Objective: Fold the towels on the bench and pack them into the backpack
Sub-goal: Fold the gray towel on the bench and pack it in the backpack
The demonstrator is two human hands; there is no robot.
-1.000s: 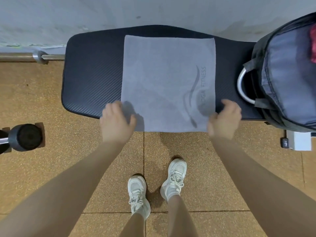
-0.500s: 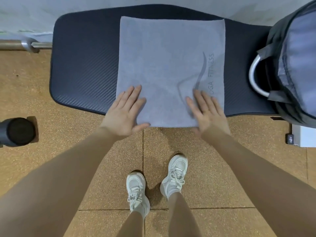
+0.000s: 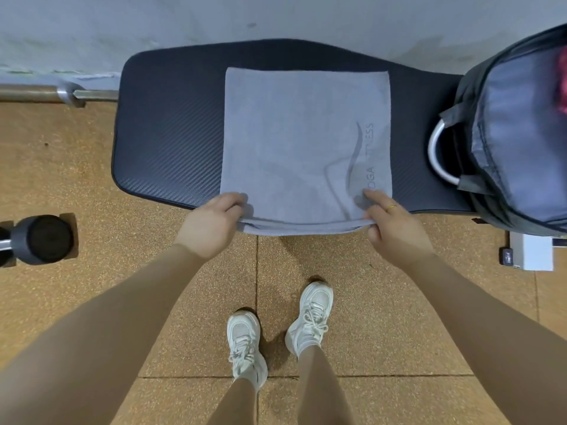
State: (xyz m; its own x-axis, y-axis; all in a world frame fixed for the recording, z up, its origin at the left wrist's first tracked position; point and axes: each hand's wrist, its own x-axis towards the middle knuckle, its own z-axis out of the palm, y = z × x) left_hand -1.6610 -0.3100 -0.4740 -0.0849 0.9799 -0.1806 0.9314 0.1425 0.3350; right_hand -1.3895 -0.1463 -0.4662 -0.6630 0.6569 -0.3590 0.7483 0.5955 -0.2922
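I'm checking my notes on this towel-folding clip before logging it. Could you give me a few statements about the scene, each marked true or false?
1. Both hands pinch the near edge of the gray towel. True: left hand, right hand.
2. The towel is already inside the backpack. False: it lies on the bench.
3. The backpack stands open at the bench's right end. True.
4. The towel is bright red. False: it is gray, with a printed logo.
5. The person is barefoot. False: they wear white sneakers.

backpack [image 3: 518, 142] blocks bench [image 3: 171, 133] right, left bare
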